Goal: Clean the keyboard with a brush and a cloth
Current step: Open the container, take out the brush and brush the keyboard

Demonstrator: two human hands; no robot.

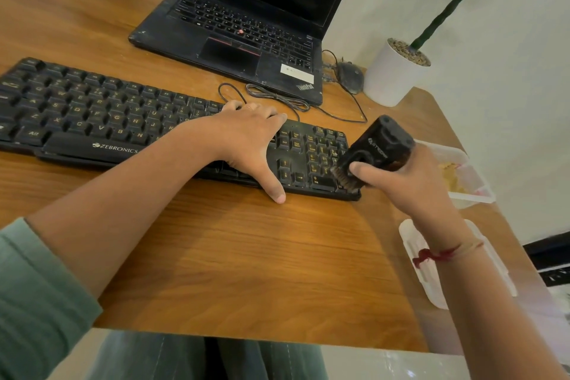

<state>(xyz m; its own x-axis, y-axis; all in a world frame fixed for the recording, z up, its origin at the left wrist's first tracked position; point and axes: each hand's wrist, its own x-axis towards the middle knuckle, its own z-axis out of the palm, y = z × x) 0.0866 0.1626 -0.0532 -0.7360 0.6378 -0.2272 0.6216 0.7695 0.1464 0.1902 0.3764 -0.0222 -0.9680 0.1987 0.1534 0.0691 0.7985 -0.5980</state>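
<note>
A long black keyboard [92,114] lies across the wooden table [246,256]. My left hand [246,139] rests flat on its right-middle part, fingers spread over the far edge and thumb down over the near edge. My right hand [398,176] grips a black brush [376,148] with brown bristles. The bristles touch the number pad at the keyboard's right end. No cloth shows clearly in view.
An open black laptop [234,40] stands behind the keyboard, with a mouse [350,75] and loose cable [277,95] beside it. A white plant pot [391,77] sits at the back right. Two clear plastic containers [462,176] lie near the table's right edge.
</note>
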